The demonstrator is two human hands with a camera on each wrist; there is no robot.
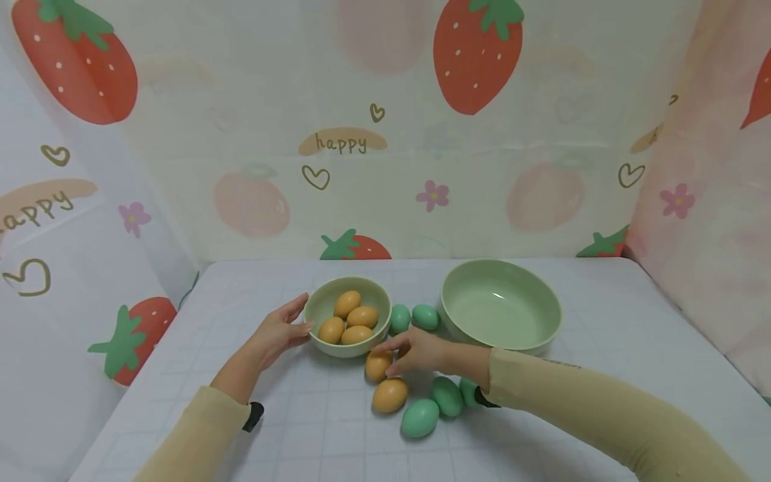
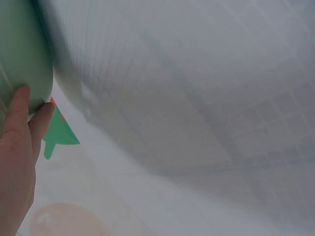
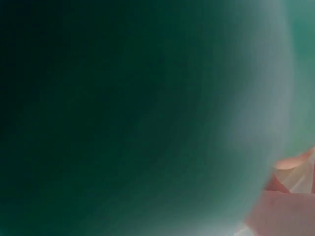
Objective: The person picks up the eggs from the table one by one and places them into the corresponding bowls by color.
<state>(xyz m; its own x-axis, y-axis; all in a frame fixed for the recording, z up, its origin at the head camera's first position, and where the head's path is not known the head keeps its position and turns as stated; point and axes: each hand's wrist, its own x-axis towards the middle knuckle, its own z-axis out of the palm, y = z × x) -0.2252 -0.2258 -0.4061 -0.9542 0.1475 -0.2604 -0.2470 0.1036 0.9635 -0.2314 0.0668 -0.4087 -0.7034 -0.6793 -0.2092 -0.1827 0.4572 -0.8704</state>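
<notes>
My left hand (image 1: 277, 335) rests against the left side of a small green bowl (image 1: 347, 351), its thumb at the rim. In the left wrist view, straight fingers (image 2: 18, 110) touch the bowl's outer wall. Several brown-orange eggs lie inside that bowl. Just in front of it, my right hand (image 1: 418, 351) pinches a brown-orange egg (image 1: 377, 367) between thumb and fingers, partly covering it. Another orange egg (image 1: 390, 395) lies right before that one. A blurred green egg (image 3: 147, 118) fills most of the right wrist view, with a bit of the hand at lower right.
A larger green bowl (image 1: 500, 311) stands at the right, behind my right forearm. Two green eggs (image 1: 425, 317) lie between the bowls. Several more green eggs (image 1: 420, 419) lie in front, one partly behind the right wrist. A strawberry-print cloth (image 1: 385, 100) hangs behind the table.
</notes>
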